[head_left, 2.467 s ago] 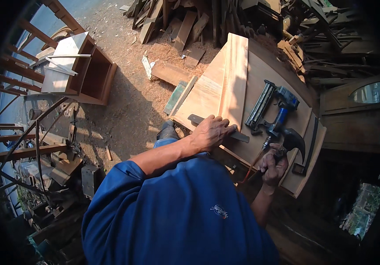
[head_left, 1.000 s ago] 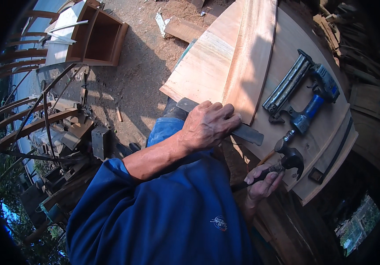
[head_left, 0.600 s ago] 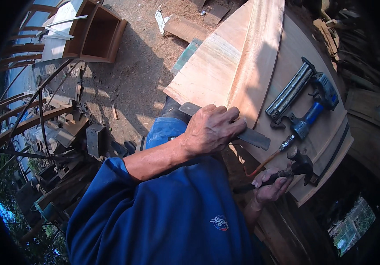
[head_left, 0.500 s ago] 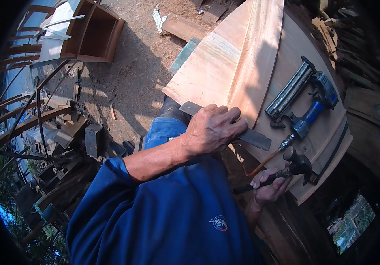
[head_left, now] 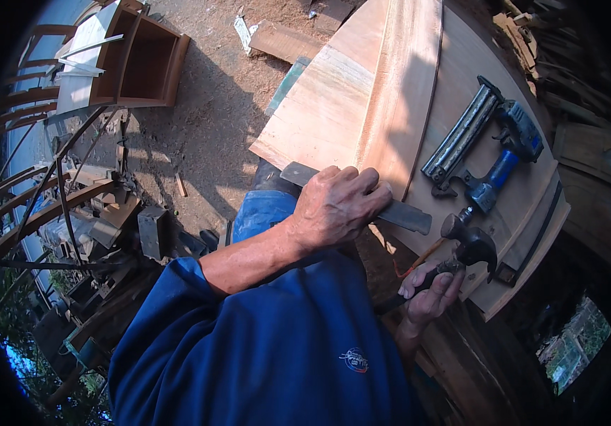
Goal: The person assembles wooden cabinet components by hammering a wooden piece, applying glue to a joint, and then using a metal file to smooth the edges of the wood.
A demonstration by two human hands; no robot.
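My left hand [head_left: 337, 209] is closed over a dark flat bar [head_left: 408, 217], whose two ends stick out on either side of my fist. The bar lies across the near edge of a pale wooden panel [head_left: 320, 106]. My right hand [head_left: 433, 295] grips the dark handle of a claw hammer [head_left: 477, 247] close below its head. The hammer is held over the panel's near right corner, and part of its handle is hidden by my fingers. Beyond the hammer, a blue and silver nail gun [head_left: 501, 170] rests on the panel, with an orange hose [head_left: 426, 252] attached.
A raised strip of wood [head_left: 398, 92] runs along the panel. On the sawdust-strewn ground at the far left stands a brown wooden cabinet [head_left: 153, 64]. Scrap boards [head_left: 284, 41] lie beyond the panel, and blocks and offcuts [head_left: 153, 231] are heaped at the left.
The hammer in my right hand has risen slightly and moved a little left, nearer the nail gun. My left hand still holds the bar. The whole view has shifted slightly.
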